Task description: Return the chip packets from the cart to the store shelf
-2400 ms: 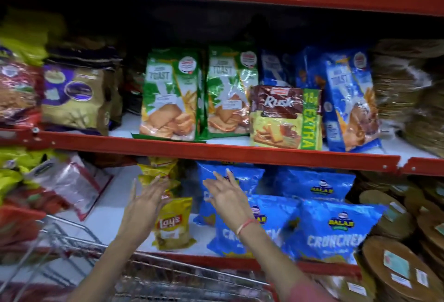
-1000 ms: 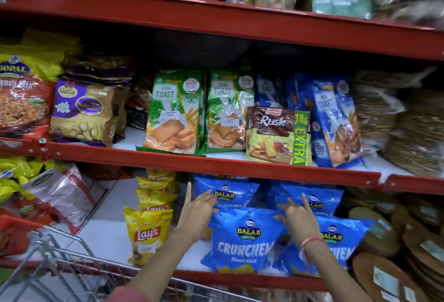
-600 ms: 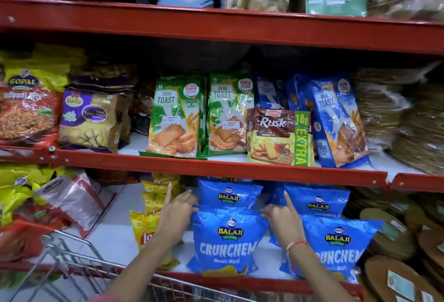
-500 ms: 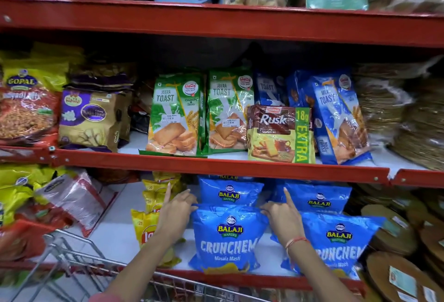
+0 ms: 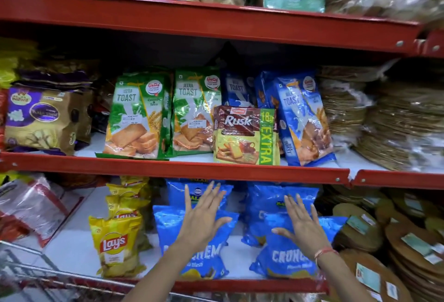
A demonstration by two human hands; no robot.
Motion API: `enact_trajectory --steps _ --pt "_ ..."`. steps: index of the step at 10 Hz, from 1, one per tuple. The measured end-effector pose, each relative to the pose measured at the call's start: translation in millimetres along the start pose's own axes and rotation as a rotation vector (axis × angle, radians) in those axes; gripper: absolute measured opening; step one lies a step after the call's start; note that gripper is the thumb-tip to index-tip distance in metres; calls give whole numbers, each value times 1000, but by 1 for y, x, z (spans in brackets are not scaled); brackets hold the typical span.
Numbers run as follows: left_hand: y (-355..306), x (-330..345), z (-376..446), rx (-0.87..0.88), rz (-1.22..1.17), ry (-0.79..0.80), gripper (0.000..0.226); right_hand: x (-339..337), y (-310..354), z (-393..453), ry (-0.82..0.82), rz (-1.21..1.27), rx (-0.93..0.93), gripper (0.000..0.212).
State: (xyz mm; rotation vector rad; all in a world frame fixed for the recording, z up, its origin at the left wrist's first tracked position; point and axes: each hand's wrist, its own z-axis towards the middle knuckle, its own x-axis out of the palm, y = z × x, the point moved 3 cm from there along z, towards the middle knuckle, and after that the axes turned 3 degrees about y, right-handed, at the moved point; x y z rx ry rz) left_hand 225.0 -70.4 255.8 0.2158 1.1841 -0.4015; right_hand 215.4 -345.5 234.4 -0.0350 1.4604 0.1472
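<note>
Several blue Balaji Crunchem packets stand in two rows on the lower shelf (image 5: 240, 286). My left hand (image 5: 204, 215) lies flat, fingers spread, on the front left blue packet (image 5: 168, 227). My right hand (image 5: 300, 224) lies flat, fingers spread, on the front right blue packet (image 5: 286, 258). Neither hand grips anything. More blue packets (image 5: 269, 198) stand behind them. Yellow Lay's packets (image 5: 115, 244) stand in a row to the left. The cart (image 5: 28, 277) shows only as wire rim at the bottom left.
The middle shelf (image 5: 173, 168) carries green toast packs (image 5: 137, 116), a Rusk pack (image 5: 245, 136) and blue toast packs (image 5: 302, 119). Stacked round flatbread packs (image 5: 403, 249) fill the right. Red and clear bags (image 5: 31, 205) lie on the left. White shelf floor shows beside the Lay's.
Both hands moved from the top edges of the front blue packets to lie flat on their faces, fingers spread. The camera shifted closer and slightly left.
</note>
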Motion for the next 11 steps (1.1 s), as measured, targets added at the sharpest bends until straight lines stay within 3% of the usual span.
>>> enact_trajectory --steps 1,2,3,4,5,8,9,10,11 --pt "-46 8 24 79 -4 33 63 -5 -50 -4 10 -84 61 117" --pt "-84 22 45 160 -26 25 40 -16 -87 -11 74 -99 118 136" --pt "-106 34 58 176 -48 24 16 -28 -101 -17 136 -106 140 82" --pt "-108 36 63 134 -132 31 6 -31 -102 -13 72 -36 117 40" --pt "-97 33 60 140 -82 -11 11 -32 -94 -4 -27 35 67 26" --pt "-86 24 53 76 -159 8 10 -27 -80 5 -41 -6 94 26" --pt "-83 20 46 89 -158 -12 35 -35 -72 0 -50 66 94 34" --pt "-72 0 33 112 -178 -116 57 -59 -47 -6 -130 173 112 39" --pt "-55 -48 27 134 -183 -346 38 -106 -11 -9 -258 168 78 35"
